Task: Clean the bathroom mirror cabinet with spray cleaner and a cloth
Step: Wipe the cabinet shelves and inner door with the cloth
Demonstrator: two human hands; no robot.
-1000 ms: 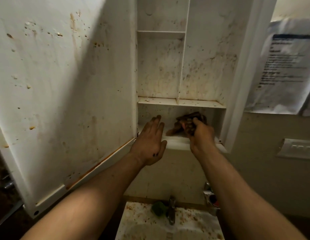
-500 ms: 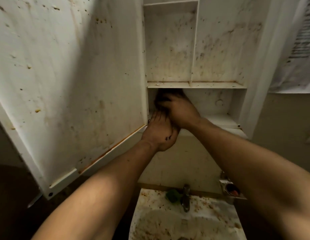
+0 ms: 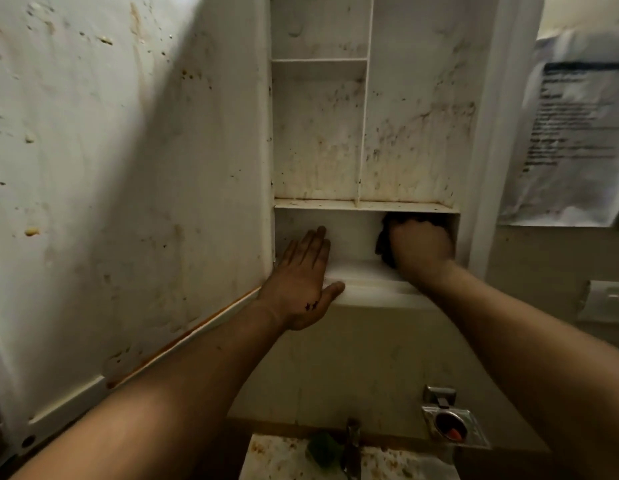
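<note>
The white wall cabinet [image 3: 405, 133] stands open, its back panel and shelves streaked with brown stains. Its open door [image 3: 128, 185] swings out to the left, spotted with grime. My right hand [image 3: 420, 245] grips a dark cloth [image 3: 382, 247] bunched against the right end of the lowest compartment, under the middle shelf. My left hand [image 3: 302, 275] lies flat with straight fingers on the bottom shelf [image 3: 366, 275] at its left end, thumb over the front edge. No spray bottle is in view.
Below is a stained sink [image 3: 276, 459] with a tap [image 3: 351, 445] and a green object [image 3: 323, 446] beside it. A metal wall holder [image 3: 451, 424] sits to the right. A printed paper [image 3: 571, 133] hangs on the right wall above a switch plate [image 3: 609, 301].
My right hand has swept the cloth from the left end of the lowest compartment to its right end. My left hand stays flat on the bottom shelf's left end.
</note>
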